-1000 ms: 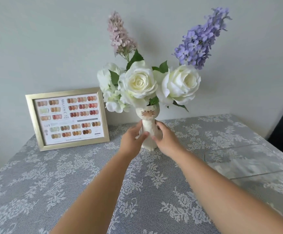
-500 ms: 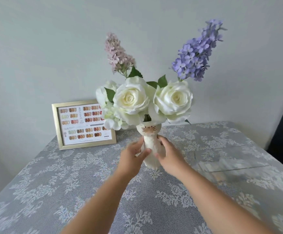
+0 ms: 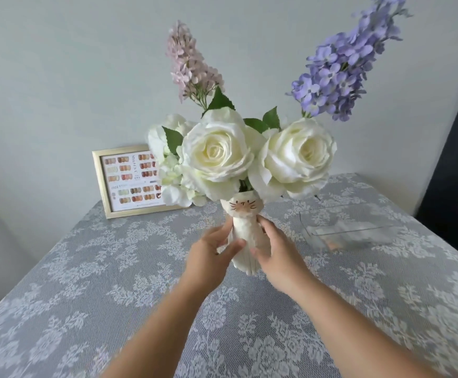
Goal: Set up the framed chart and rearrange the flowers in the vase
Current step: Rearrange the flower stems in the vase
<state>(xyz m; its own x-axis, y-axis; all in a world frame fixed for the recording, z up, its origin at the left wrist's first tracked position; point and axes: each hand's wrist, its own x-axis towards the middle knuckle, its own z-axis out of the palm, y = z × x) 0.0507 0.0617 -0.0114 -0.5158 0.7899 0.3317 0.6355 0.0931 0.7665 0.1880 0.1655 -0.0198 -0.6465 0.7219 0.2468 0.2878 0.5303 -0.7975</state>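
Note:
A white cat-faced vase stands in the middle of the table, gripped from both sides by my left hand and my right hand. It holds two large white roses, smaller white blooms at the left, a pink lilac spike and a purple spike leaning right. A gold-framed colour chart stands upright against the wall behind and to the left; the flowers hide its right edge.
A grey lace tablecloth covers the table. A clear, flat plastic tray lies to the right of the vase. A dark panel stands at the far right, with a plain wall behind everything.
The vase with its flowers has come toward me and now looks larger and nearer, held by both hands throughout. The framed chart stays against the wall.

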